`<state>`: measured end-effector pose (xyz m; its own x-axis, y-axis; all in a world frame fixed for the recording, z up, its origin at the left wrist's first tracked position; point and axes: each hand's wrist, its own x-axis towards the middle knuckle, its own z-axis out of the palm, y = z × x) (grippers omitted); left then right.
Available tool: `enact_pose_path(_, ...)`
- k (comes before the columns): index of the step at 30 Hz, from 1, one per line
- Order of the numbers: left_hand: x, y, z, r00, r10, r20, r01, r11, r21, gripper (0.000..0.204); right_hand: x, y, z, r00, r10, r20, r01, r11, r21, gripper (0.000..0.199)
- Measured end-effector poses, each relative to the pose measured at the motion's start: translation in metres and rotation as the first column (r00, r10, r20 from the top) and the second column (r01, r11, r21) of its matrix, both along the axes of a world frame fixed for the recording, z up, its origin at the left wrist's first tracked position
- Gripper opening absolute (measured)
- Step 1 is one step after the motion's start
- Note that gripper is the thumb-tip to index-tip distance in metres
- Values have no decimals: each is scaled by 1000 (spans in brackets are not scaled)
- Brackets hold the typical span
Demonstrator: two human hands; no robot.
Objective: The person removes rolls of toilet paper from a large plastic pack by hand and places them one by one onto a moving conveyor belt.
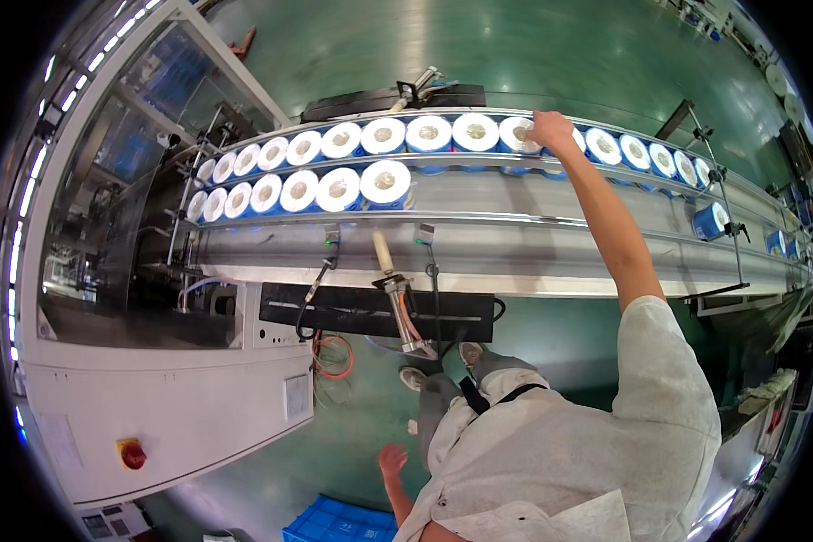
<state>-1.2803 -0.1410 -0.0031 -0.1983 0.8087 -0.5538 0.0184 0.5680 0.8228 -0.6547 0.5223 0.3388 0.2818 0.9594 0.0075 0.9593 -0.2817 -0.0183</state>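
At the far rail of the conveyor, my right hand (554, 129) reaches over the far row of white rolls in blue wrap. Its fingers curl down against a roll (519, 137), and part of the row is hidden beneath the hand. Low beside my body, my left hand (392, 459) hangs with its fingers apart and nothing in it. The near row is shorter and ends with a roll (386, 183) left of the middle. One roll (711, 220) lies tilted in the near lane at the right.
A metal guide rail (479, 216) runs along the conveyor (515, 244). Sensors and an air cylinder (395, 287) stick out at the near side. On the left stands a machine cabinet (172, 415) with a red knob (132, 454). A blue crate (339, 522) sits on the floor.
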Motion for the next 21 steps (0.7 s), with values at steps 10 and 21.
enact_pose_path(10, 82, -27, 19, 921, 386, 60, -318, 830, -458, 37, 7, 19, 18, 966, -199, -165, 129, 924, -359, 58)
enact_pose_path(21, 107, -10, 27, 991, 63, 116, -39, 981, -191, 34, 37, 25, -18, 903, -156, -400, 53, 965, -257, 59)
